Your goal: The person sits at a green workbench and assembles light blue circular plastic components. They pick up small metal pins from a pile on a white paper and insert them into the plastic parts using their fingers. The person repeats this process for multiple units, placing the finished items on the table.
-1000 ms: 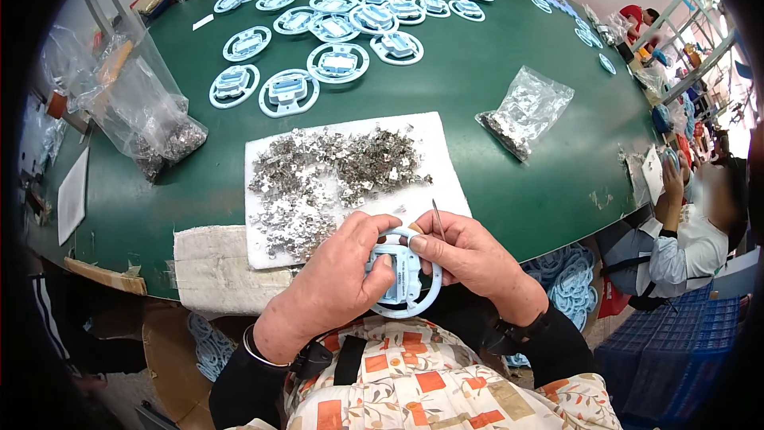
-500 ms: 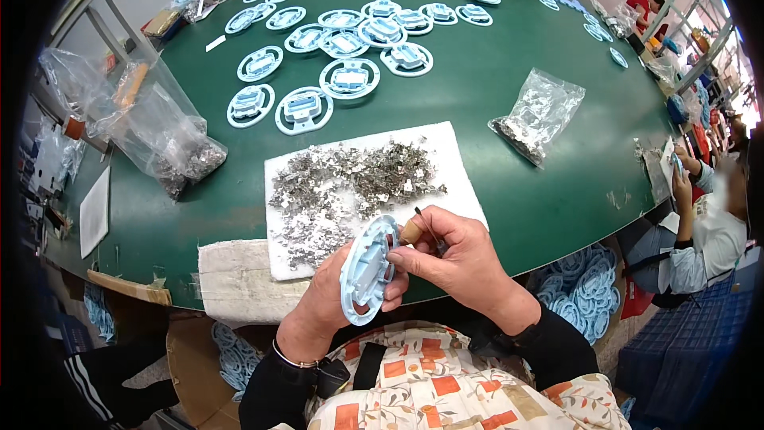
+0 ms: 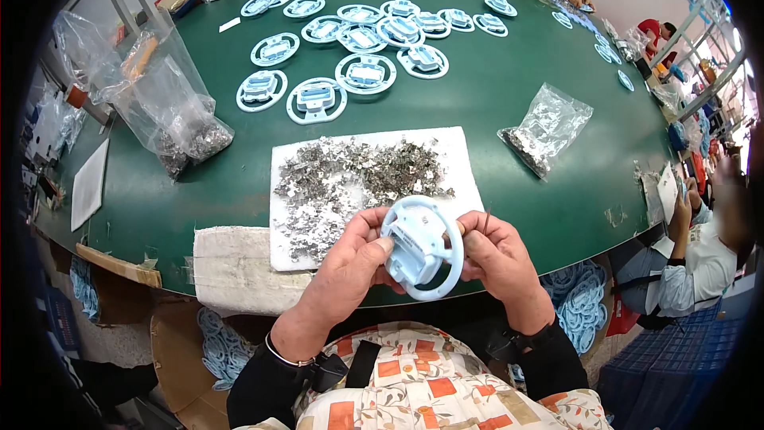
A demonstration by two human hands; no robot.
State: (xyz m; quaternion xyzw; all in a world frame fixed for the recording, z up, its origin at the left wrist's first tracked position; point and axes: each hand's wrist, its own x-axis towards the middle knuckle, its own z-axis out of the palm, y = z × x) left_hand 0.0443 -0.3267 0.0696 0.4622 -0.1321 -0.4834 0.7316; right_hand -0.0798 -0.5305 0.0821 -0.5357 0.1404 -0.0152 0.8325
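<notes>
A light-blue plastic toy steering wheel [image 3: 411, 258] is held up in front of me, its raised centre block facing up. My left hand [image 3: 344, 269] grips its left side, thumb pressed against the block. At the opposite rim, my right hand [image 3: 503, 261] is closed in a pinch, with a thin dark tool [image 3: 488, 221] sticking up from the fingers; its kind is unclear. Whether these fingers also grip the rim is hard to see. Beyond both hands, a heap of small metal clips [image 3: 386, 169] covers much of a white foam board [image 3: 463, 188].
Several blue wheels [image 3: 365, 73] are spread over the green table [image 3: 469, 104]. Bags of metal parts stand left [image 3: 195, 140] and lie right [image 3: 541, 132]. A whitish block [image 3: 239, 271] sits at the near edge. Boxed blue rings [image 3: 577, 303] are below; co-workers sit around.
The wheel has turned from edge-on to showing its raised centre block and has shifted right. My right hand has moved right, to the wheel's rim. The whole view has tilted slightly.
</notes>
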